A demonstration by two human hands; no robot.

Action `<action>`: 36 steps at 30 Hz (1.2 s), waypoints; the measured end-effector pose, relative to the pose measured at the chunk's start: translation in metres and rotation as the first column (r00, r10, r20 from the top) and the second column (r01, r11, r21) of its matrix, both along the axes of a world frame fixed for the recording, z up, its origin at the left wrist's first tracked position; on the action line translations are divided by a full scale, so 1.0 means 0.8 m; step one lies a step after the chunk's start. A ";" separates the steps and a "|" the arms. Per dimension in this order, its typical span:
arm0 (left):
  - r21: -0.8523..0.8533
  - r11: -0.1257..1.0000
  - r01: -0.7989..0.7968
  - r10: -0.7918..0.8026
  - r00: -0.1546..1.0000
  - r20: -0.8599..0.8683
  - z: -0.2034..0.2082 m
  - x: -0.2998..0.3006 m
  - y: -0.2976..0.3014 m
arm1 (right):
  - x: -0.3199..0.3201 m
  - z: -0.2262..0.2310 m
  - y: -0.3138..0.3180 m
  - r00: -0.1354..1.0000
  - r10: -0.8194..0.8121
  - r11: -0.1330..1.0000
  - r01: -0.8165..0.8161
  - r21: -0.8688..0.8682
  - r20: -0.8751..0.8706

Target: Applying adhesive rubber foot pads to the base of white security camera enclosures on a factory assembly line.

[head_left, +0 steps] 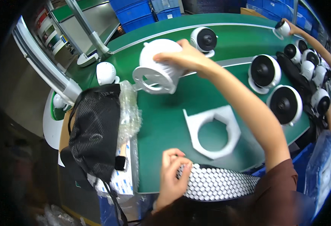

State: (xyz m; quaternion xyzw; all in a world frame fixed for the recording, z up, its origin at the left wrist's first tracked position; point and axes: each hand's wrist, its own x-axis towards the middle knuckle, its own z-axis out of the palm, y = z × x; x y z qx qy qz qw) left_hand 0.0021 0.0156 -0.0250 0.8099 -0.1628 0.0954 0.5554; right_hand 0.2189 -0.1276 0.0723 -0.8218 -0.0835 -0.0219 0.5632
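Green conveyor belt (pixel 165 124) curving from twelve to four o'clock, with finished white fans, black-fronted, standing along it: one (pixel 264 72) at two o'clock, another (pixel 285 104) at three. At centre, white fixture plate (pixel 213 130) with a round cut-out, lying flat and bare. At nine o'clock, black mesh bag (pixel 95 130) slumped beside crumpled clear wrap (pixel 129 113). At eleven o'clock, white fan housing (pixel 159 67) held tilted above the belt, ringed base toward the camera, right hand (pixel 184 57) spread over its top, gripping from one side only; judged likely to slip or swing into the fan (pixel 204 39) just behind at twelve. At six o'clock, left hand (pixel 172 177) curled, fingertips pinching at a sheet of small white round pads (pixel 214 183); contents not discernible; pads judged prone to sticking or scattering.
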 end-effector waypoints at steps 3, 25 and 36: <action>-0.021 0.999 -0.030 0.032 0.994 0.108 0.005 -0.001 -0.002 | -0.093 0.013 -0.060 0.907 0.332 0.938 -0.286 0.198 -0.260; 0.068 0.978 0.196 -0.205 0.863 0.461 0.026 -0.028 -0.020 | -0.315 -0.068 -0.096 0.905 0.364 0.923 -0.382 0.045 0.218; 0.189 0.959 0.210 -0.256 0.928 0.269 0.052 -0.034 -0.035 | -0.334 -0.077 -0.084 0.920 0.163 0.985 -0.132 -0.109 0.358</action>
